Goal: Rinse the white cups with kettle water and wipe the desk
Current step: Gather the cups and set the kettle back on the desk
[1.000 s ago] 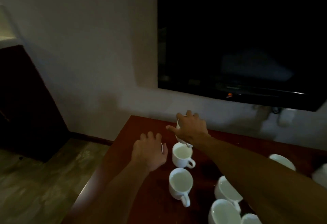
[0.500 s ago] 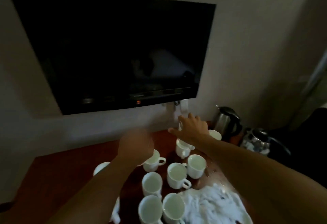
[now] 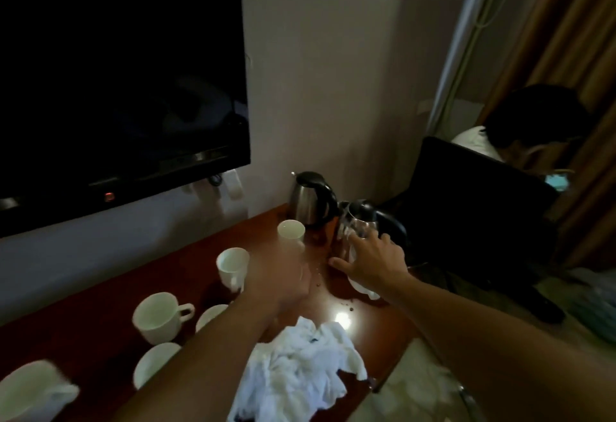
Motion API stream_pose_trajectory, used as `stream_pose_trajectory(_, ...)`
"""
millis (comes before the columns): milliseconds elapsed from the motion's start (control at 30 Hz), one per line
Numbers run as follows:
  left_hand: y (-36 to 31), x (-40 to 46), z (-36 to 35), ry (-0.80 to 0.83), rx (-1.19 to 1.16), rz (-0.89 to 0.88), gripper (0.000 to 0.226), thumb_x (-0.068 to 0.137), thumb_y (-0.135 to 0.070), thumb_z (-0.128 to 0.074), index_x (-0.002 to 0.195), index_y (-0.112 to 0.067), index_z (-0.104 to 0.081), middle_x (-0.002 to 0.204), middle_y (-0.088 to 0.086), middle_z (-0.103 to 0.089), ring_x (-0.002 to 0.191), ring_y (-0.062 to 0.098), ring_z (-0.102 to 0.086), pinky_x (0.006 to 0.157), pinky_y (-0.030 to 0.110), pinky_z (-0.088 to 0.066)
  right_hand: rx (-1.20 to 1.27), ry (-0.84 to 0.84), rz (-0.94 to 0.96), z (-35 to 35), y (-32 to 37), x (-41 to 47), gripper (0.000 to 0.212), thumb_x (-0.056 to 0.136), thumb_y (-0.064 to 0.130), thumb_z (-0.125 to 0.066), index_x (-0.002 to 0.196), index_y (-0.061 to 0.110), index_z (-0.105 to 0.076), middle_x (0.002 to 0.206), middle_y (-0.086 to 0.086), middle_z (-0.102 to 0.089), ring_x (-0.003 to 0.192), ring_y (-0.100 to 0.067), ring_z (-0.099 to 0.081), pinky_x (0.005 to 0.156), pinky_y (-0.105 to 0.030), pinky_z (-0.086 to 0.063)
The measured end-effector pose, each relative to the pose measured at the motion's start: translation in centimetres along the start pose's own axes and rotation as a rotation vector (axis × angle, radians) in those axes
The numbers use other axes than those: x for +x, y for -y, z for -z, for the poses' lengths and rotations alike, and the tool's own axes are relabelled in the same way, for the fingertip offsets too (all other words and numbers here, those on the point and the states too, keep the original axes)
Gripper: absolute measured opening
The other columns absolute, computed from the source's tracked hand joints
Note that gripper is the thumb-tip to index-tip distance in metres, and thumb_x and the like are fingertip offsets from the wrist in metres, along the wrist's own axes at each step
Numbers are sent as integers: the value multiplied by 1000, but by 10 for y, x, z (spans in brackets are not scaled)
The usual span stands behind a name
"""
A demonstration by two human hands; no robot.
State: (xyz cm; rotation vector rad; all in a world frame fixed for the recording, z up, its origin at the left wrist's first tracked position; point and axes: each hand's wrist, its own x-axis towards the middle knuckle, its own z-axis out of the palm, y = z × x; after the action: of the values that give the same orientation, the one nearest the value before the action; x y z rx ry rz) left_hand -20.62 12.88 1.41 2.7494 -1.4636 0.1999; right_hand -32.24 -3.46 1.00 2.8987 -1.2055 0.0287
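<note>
My right hand (image 3: pixel 370 263) reaches over the far right of the desk (image 3: pixel 83 328), fingers curled down over a white cup (image 3: pixel 361 285) whose rim shows beneath the palm; it grips that cup just in front of a glass (image 3: pixel 358 225). My left hand (image 3: pixel 276 283) is motion-blurred above the desk centre; I cannot tell whether its fingers are spread or holding anything. A steel kettle (image 3: pixel 311 200) stands at the far edge by the wall, a second cup (image 3: pixel 291 231) just before it. A third cup (image 3: pixel 232 263) stands left of the left hand. A fourth cup (image 3: pixel 160 316) lies nearer, handle to the right, with a fifth (image 3: pixel 211 316) partly hidden by my left forearm and a sixth (image 3: pixel 155 363) below it. A blurred seventh cup (image 3: pixel 33 391) sits at the lower left corner. A crumpled white cloth (image 3: pixel 300 371) lies on the near desk, between my forearms. Water drops (image 3: pixel 316 275) spot the wood between the hands. A dark screen (image 3: pixel 116 71) hangs on the wall.
</note>
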Motion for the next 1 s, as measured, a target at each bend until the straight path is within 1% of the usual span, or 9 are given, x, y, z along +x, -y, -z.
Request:
stream_pose_trajectory(67, -22, 9, -12, 1, -16, -38, 48, 100, -50, -34, 132, -18, -48, 131, 12, -54, 112, 30, -54, 76, 37, -42, -12, 18, -25, -10, -18, -2, 79, 82, 84, -45, 144, 36, -40, 154, -10, -36, 133, -37, -42, 94, -47, -50)
stream_pose_trajectory(133, -43, 20, -25, 20, -41, -79, 45, 99, -51, -34, 127, -18, -49, 129, 11, -55, 113, 30, -54, 76, 36, -43, -18, 22, -53, -20, -35, -2, 77, 84, 83, -45, 145, 36, -39, 148, -11, -41, 131, -36, -44, 92, -45, -49)
stream_pose_trajectory(233, -66, 36, -48, 36, -54, -115, 43, 100, -51, -33, 122, -18, -49, 124, 12, -57, 112, 29, -55, 81, 37, -48, -17, 9, -80, -40, -52, 1, 78, 85, 83, -44, 148, 38, -34, 150, -12, -39, 131, -36, -44, 92, -44, -48)
stream_pose_trajectory(367, -84, 53, -80, 47, -53, -122, 42, 100, -51, -33, 122, -19, -49, 123, 12, -57, 109, 28, -56, 79, 37, -47, -18, 35, -88, -68, -68, 9, 78, 85, 83, -43, 148, 37, -34, 153, -12, -36, 134, -36, -42, 94, -45, -47)
stream_pose_trajectory(567, -94, 76, -125, 61, -28, -89, 45, 100, -52, -33, 126, -18, -48, 124, 12, -56, 109, 29, -56, 79, 38, -46, -6, 67, -102, -109, -85, 20, 81, 85, 83, -43, 150, 35, -33, 152, -12, -37, 136, -36, -40, 97, -46, -46)
stream_pose_trajectory(700, -93, 85, -153, 81, -28, -56, 47, 99, -52, -32, 127, -18, -49, 123, 12, -56, 108, 28, -56, 75, 36, -45, 19, 75, -80, -131, -87, 25, 82, 85, 82, -44, 150, 34, -32, 151, -10, -38, 135, -34, -41, 96, -44, -47)
stream_pose_trajectory(867, -95, 92, -175, 118, -37, -47, 47, 99, -53, -32, 127, -18, -48, 125, 12, -55, 110, 28, -55, 77, 37, -49, 32, 92, -65, -148, -85, 33, 82, 86, 82, -45, 150, 33, -32, 154, -10, -36, 136, -34, -40, 95, -44, -49)
stream_pose_trajectory(1000, -96, 98, -180, 103, -46, -57, 46, 100, -53, -32, 125, -18, -49, 124, 11, -56, 108, 27, -56, 73, 34, -43, 30, 90, -55, -157, -85, 37, 81, 86, 81, -45, 150, 34, -31, 153, -10, -35, 136, -34, -39, 94, -44, -50)
